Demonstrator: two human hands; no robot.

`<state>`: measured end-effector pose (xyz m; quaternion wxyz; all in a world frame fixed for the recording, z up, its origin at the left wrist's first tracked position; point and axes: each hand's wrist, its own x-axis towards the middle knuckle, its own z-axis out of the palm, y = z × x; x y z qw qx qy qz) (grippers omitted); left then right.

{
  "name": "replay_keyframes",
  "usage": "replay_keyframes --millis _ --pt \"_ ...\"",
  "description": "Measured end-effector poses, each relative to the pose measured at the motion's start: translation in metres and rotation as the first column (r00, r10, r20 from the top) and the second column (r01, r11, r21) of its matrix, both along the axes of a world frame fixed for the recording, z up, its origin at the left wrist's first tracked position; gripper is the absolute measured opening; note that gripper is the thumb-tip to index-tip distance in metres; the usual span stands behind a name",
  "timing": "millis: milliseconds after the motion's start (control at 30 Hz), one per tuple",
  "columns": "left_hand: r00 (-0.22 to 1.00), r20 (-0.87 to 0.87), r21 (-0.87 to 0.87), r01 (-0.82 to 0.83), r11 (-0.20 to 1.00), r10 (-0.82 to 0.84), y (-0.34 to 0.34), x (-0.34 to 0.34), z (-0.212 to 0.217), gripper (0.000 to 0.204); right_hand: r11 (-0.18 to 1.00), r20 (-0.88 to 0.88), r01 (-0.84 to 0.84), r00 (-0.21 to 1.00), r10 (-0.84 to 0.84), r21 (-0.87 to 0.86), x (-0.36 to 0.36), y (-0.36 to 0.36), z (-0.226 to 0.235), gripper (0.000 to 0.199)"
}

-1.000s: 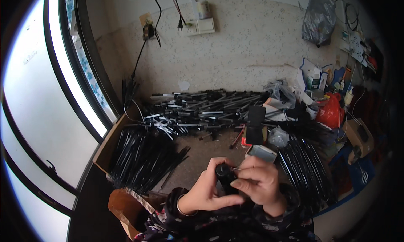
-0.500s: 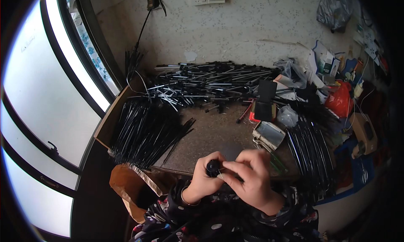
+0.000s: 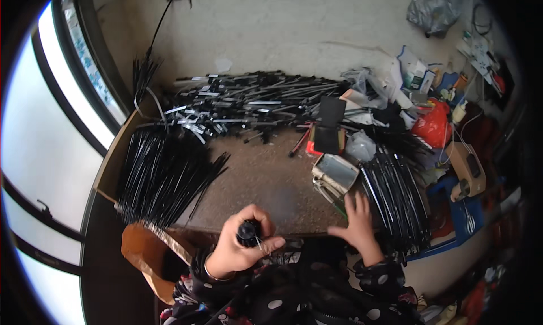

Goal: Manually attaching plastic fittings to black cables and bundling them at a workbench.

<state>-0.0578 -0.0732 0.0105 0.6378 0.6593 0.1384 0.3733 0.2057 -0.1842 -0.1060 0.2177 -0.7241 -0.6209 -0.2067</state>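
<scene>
My left hand [image 3: 233, 247] is wrapped around a black round thing [image 3: 249, 233] seen end-on, just off the table's front edge; its length is hidden below. A thin pale strand [image 3: 259, 243] sticks out beside the thumb. Empty and with fingers spread, my right hand [image 3: 358, 228] reaches over the front right of the table, close to a green-handled tool [image 3: 341, 208]. Past its fingertips lies an open metal tin [image 3: 335, 173]. To its right is a row of long thin black rods [image 3: 395, 195].
A large pile of black and silvery rods [image 3: 254, 102] lies along the wall. Another bundle of black rods [image 3: 161, 175] covers the table's left side, above a brown paper bag [image 3: 138, 251]. A red plastic bag [image 3: 432, 124] and a cardboard box [image 3: 466, 167] sit at the right.
My right hand has let go of the strand at the black thing and moved right, opening. My left hand still grips the black thing. The view has shifted, so the table appears further left.
</scene>
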Motion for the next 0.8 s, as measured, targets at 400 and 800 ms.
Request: replay_keyframes --millis 400,800 --pt "0.970 -0.229 0.035 -0.074 0.997 0.080 0.016 0.024 0.006 0.027 0.922 -0.935 -0.387 0.337 0.109 -0.032 -0.035 -0.002 0.017 0.029" --pt "0.896 -0.215 0.186 -0.354 0.916 0.390 0.022 0.000 0.001 0.021 0.760 -0.810 -0.633 0.363 0.460 0.148 -0.050 -0.026 0.105 0.022"
